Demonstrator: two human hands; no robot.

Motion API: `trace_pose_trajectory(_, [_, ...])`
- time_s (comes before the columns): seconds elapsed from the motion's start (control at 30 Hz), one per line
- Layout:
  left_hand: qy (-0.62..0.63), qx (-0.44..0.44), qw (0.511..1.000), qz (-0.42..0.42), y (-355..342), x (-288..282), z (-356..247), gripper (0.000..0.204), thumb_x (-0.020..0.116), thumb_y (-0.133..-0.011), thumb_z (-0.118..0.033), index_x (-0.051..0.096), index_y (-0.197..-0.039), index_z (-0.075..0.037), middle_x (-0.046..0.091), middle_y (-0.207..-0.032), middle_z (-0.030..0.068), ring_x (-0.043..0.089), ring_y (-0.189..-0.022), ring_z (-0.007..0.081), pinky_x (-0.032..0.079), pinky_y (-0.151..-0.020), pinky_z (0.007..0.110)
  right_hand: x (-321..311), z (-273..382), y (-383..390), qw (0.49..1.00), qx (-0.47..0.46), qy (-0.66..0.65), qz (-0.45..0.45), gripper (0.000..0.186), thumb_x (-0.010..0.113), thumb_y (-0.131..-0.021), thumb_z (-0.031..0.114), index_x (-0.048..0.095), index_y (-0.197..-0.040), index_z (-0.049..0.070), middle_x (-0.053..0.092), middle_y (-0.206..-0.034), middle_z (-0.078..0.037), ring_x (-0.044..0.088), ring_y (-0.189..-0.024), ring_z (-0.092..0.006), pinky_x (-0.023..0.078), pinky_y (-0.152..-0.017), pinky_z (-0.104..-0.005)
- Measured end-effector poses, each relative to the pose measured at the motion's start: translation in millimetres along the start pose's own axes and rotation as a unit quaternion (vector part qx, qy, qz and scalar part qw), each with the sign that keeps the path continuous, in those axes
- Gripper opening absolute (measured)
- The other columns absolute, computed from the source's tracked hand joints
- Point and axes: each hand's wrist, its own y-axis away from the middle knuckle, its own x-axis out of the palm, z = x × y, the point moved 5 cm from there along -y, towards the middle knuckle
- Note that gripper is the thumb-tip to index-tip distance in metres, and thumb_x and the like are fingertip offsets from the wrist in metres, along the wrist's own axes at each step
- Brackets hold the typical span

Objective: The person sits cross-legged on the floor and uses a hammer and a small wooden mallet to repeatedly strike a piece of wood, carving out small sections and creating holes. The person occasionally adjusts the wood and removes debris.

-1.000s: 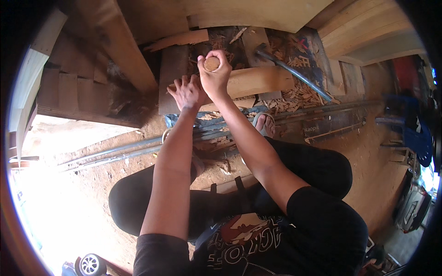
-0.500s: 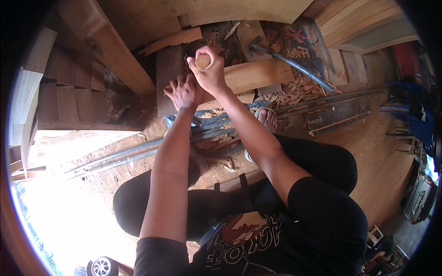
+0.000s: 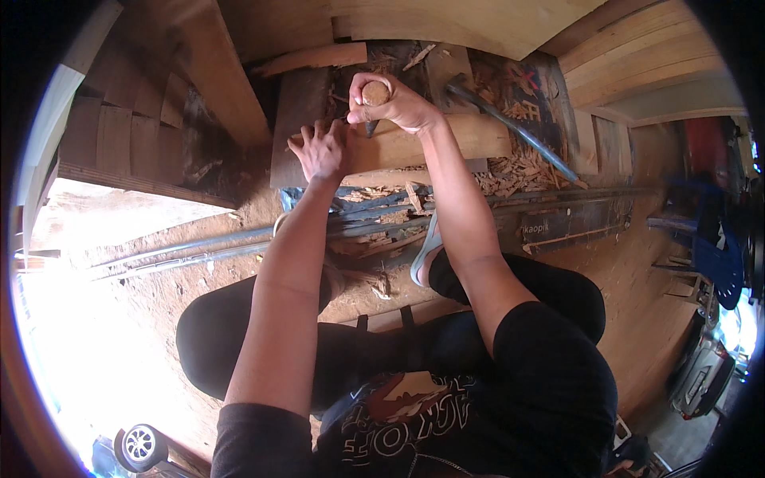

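Observation:
My right hand (image 3: pixel 406 103) is closed round a wooden-handled chisel (image 3: pixel 376 93), held upright with the round butt of its handle facing up. A short dark part of the tool shows below my fingers, over a pale wooden board (image 3: pixel 430 143). Beside it, my left hand (image 3: pixel 323 153) rests on the board's left end with the fingers spread and slightly bent. The board lies crosswise in front of me. A hammer (image 3: pixel 518 133) with a long metal handle lies slantwise beyond the board's right end, its dark head at the far side.
Wood chips (image 3: pixel 510 182) are scattered round the board. Long metal pipes (image 3: pixel 239 239) run across the ground before my feet. A thick timber post (image 3: pixel 227 80) leans at the left, and stacked wooden panels (image 3: pixel 645 60) stand at the far right. A blue chair (image 3: pixel 713 247) stands farther right.
My right hand has moved right along the board with the chisel, and the tool's dark lower part now shows. My left hand stays on the board's left end. My right foot has shifted nearer to me.

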Motion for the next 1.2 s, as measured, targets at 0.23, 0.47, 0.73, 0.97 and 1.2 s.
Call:
trace_pose_trajectory(0.23, [-0.025,0.010,1.000,-0.006,6,0,2,0.042,0.058,-0.098,-0.049,0.068,-0.129,-0.022,0.065,-0.133,0.0109,0.051,-0.133,0.0379,0.028,-0.115,0.076,72,-12,47,0.720,-0.259,0.264,-0.587,0.083,0.093,-0.081,0.017,0.045,-0.147,0.002,0.063,-0.124,-0.015,0.061,-0.114,-0.0276,0.047,-0.106,-0.0423])
trace_pose_trajectory(0.47, [-0.015,-0.006,1.000,0.023,4,1,0,0.043,0.053,-0.102,-0.050,0.071,-0.129,-0.022,0.065,-0.134,0.0128,0.052,-0.133,0.0363,0.027,-0.116,0.075,46,-5,11,0.717,-0.259,0.251,-0.596,0.041,0.087,-0.086,0.011,0.059,-0.115,0.005,0.068,-0.086,-0.009,0.066,-0.075,-0.0214,0.053,-0.073,-0.0362])
trace_pose_trajectory(0.73, [-0.006,-0.009,1.000,0.007,3,-9,-3,0.047,0.051,-0.103,-0.054,0.074,-0.124,-0.019,0.068,-0.128,0.0122,0.056,-0.128,0.0373,0.030,-0.114,0.075,31,-12,13,0.813,-0.273,0.238,-0.456,0.024,0.084,-0.091,0.009,0.061,-0.092,0.004,0.063,-0.085,0.000,0.058,-0.080,-0.0102,0.050,-0.075,-0.0284])
trace_pose_trajectory(0.97, [-0.005,-0.007,1.000,-0.021,3,-5,0,0.043,0.056,-0.101,-0.052,0.075,-0.123,-0.020,0.068,-0.127,0.0104,0.056,-0.130,0.0367,0.031,-0.114,0.074,7,6,-9,0.999,-0.007,0.029,0.037,0.028,0.091,-0.083,0.011,0.064,-0.087,0.010,0.064,-0.086,0.004,0.060,-0.079,-0.0058,0.049,-0.075,-0.0263])
trace_pose_trajectory(1.2, [0.007,-0.010,1.000,-0.023,3,-10,-2,0.042,0.055,-0.102,-0.052,0.075,-0.117,-0.019,0.068,-0.123,0.0130,0.056,-0.128,0.0370,0.030,-0.114,0.074,12,20,25,0.967,-0.079,0.097,-0.221,0.086,0.098,-0.074,0.028,0.056,-0.148,0.011,0.069,-0.119,-0.008,0.065,-0.114,-0.0227,0.048,-0.105,-0.0434])
